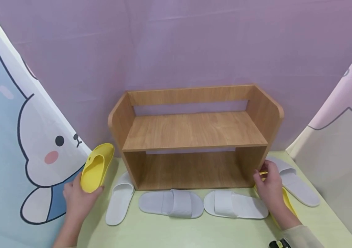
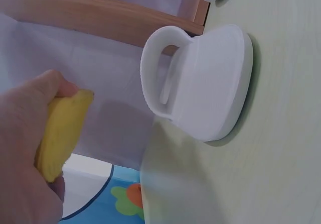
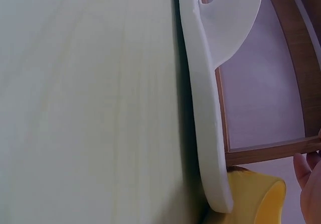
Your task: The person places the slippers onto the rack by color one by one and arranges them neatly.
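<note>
Head view: left hand [image 1: 81, 194] pinches first yellow clog [image 1: 108, 155] by its heel, up near the table's [image 1: 163, 234] left edge, probably to leave the toe free. The right hand [image 1: 271, 187] is at the wooden rack's [image 1: 194, 129] right front corner, over the second yellow clog [image 1: 288, 205]; grip, I can't tell. Left wrist: clog clear of the white slipper [image 2: 215, 88]. Right wrist: hand mostly cut off.
</note>
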Motion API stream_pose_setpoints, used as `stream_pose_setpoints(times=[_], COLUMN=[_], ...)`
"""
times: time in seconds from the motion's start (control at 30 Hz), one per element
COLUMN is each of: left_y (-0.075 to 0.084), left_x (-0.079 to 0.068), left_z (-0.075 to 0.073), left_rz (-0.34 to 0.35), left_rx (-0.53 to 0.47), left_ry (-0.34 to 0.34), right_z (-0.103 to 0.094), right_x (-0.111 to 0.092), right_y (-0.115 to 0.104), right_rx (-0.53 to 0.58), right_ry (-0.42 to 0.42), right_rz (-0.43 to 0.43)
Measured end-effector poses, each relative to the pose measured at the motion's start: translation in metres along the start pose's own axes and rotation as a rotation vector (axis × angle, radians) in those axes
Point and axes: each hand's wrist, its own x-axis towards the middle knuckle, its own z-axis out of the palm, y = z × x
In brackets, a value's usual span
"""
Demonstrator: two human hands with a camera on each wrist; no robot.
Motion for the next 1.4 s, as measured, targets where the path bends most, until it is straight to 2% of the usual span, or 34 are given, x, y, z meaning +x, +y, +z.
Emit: stream_pose_setpoints(times=[0.17,0.37,0.57,0.73,0.9,1.07,1.4], left_y=[0.008,0.018,0.032,0.044,0.054,0.065,0.084], left_x=[-0.002,-0.005,-0.008,-0.011,-0.013,-0.016,-0.021], left_z=[-0.003,-0.008,-0.015,-0.02,-0.024,-0.029,-0.04], left_rz=[-0.018,0.008,-0.028,0.004,0.046,0.058,0.079], left_rx=[-0.026,-0.083,-0.124,-0.153,-0.184,-0.208,-0.276], left_ry=[0.037,0.106,0.106,0.136,0.195,0.248,0.407], right_z=[0.0,0.0,0.001,0.001,0.001,0.001,0.001], right_x=[0.0,0.001,0.0,0.0,0.0,0.0,0.0], right_y=[-0.001,0.001,0.003,0.003,0.002,0.002,0.005], right_rx=[-0.003,-0.017,-0.017,-0.029,-0.013,-0.029,-0.04], right_ry=[-0.005,-0.009,-0.003,-0.007,-0.004,-0.009,-0.018], right_rz=[0.006,0.026,0.018,0.025,0.009,0.024,0.035])
